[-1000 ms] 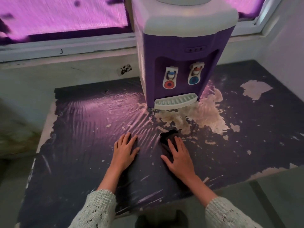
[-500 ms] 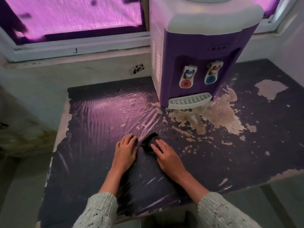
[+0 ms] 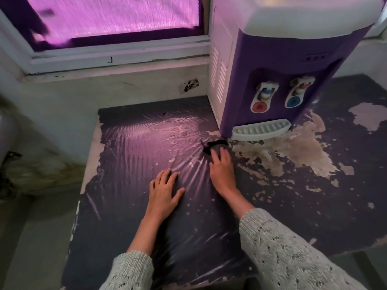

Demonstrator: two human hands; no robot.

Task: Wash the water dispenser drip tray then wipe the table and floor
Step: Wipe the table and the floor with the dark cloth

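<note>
A purple and white water dispenser (image 3: pixel 278 65) stands at the back of a dark, peeling table (image 3: pixel 134 206). Its white slotted drip tray (image 3: pixel 261 129) sits in place at the dispenser's foot. My right hand (image 3: pixel 222 168) presses a small black cloth (image 3: pixel 213 146) flat on the wet tabletop, just left of and in front of the tray. My left hand (image 3: pixel 165 193) rests palm down on the table, fingers spread, holding nothing. Streaks of wetness fan out across the table's left half.
Pale patches of worn surface (image 3: pixel 293 155) spread in front of and right of the dispenser. A window (image 3: pixel 117 19) with a purple covering and a sill runs behind the table. The floor (image 3: pixel 37 237) lies to the left, below the table's edge.
My right hand has pushed the black cloth away from me, up towards the dispenser's drip tray. My left hand stays flat in about the same spot. The view has shifted left.
</note>
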